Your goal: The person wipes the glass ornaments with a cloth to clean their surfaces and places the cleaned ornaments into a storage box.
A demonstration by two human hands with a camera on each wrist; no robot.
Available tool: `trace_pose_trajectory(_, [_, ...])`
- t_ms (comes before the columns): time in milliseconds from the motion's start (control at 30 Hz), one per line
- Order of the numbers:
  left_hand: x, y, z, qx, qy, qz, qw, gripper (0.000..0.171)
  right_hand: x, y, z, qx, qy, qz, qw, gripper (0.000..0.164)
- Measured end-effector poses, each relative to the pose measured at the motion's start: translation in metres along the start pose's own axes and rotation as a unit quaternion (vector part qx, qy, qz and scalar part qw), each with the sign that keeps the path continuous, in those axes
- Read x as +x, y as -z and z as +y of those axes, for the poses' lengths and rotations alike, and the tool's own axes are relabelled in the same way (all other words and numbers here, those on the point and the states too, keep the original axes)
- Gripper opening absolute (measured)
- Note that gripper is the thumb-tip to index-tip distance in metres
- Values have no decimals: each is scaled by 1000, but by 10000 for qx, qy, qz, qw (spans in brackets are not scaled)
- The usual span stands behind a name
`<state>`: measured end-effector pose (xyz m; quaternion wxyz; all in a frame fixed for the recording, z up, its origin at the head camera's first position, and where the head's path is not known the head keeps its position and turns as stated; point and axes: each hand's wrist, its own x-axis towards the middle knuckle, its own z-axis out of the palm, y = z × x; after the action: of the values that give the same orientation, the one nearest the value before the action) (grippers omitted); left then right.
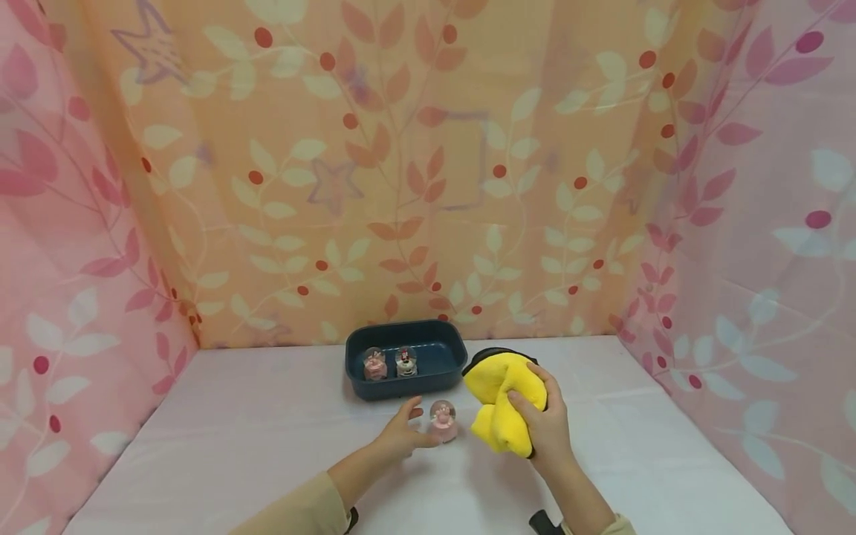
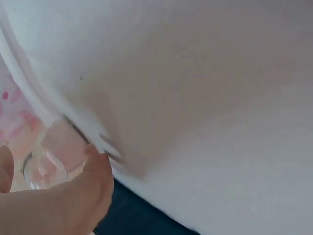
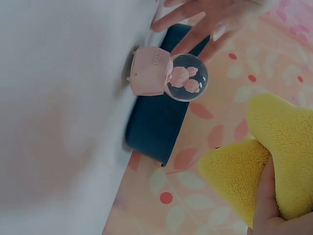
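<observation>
White worktop (image 1: 234,431) before a person: the left hand (image 1: 398,435), fingers spread and gripping nothing, is beside an upright pink snow globe (image 1: 443,422), contact unclear, as the right hand (image 1: 550,427) grips a bunched yellow cloth (image 1: 511,386). Just beyond, another pink globe (image 1: 375,365) and a whitish one (image 1: 406,362) stand in a dark blue tray (image 1: 438,360), before a leaf-patterned backdrop (image 1: 401,186).

The only writing I can make out from here is on the base of the pink snow globe (image 3: 149,73) standing in front of the dark blue tray (image 3: 155,122): small letters (image 3: 157,57) ending in "CTUS", their beginning too faint to tell.
</observation>
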<state>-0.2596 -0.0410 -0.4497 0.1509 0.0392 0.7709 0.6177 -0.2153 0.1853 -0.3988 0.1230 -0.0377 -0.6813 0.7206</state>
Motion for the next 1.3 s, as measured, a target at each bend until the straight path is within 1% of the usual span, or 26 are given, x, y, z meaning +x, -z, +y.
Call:
trace_pose_trajectory(133, [7, -12, -3, 44, 97, 185, 9998, 83, 0, 1, 2, 48, 23, -35, 10000, 60])
trace_pose_trajectory(267, [14, -24, -5, 82, 369, 237, 9990, 83, 0, 1, 3, 49, -11, -11, 10000, 60])
trace_pose_trajectory(367, [20, -30, -8, 178, 538, 394, 9976, 84, 0, 0, 3, 40, -70, 28, 10000, 60])
trace_pose_trajectory(467, [27, -33, -10, 408, 611, 644, 9952, 81, -1, 0, 3, 37, -105, 40, 9999, 61])
trace_pose_trajectory(533, [31, -34, -11, 693, 636, 816, 9922, 79, -1, 0, 2, 35, -111, 38, 9999, 61])
trace_pose_trajectory(667, [33, -38, -10, 1144, 656, 1067, 9855, 73, -1, 0, 3, 27, -115, 11, 9999, 60])
trace_pose_trajectory(833, [31, -41, -10, 1197, 646, 1318, 9819, 65, 0, -2, 6, -21, -157, -11, 9999, 60])
trace_pose_trajectory(933, [33, -40, -13, 1192, 567, 1357, 9819, 65, 0, -3, 7, -41, -135, -21, 9999, 60])
trace_pose_trajectory(1067, [35, -36, -17, 1185, 434, 1287, 9836, 60, -1, -5, 7, -43, -99, -50, 9999, 61])
trace_pose_trajectory(1167, [32, -35, -19, 1165, 326, 1215, 9852, 55, -2, -6, 6, -63, -146, -41, 9999, 61])
trace_pose_trajectory(1300, [27, -35, -17, 1100, 172, 1123, 9874, 53, -2, -7, 5, -114, -252, 33, 9996, 60])
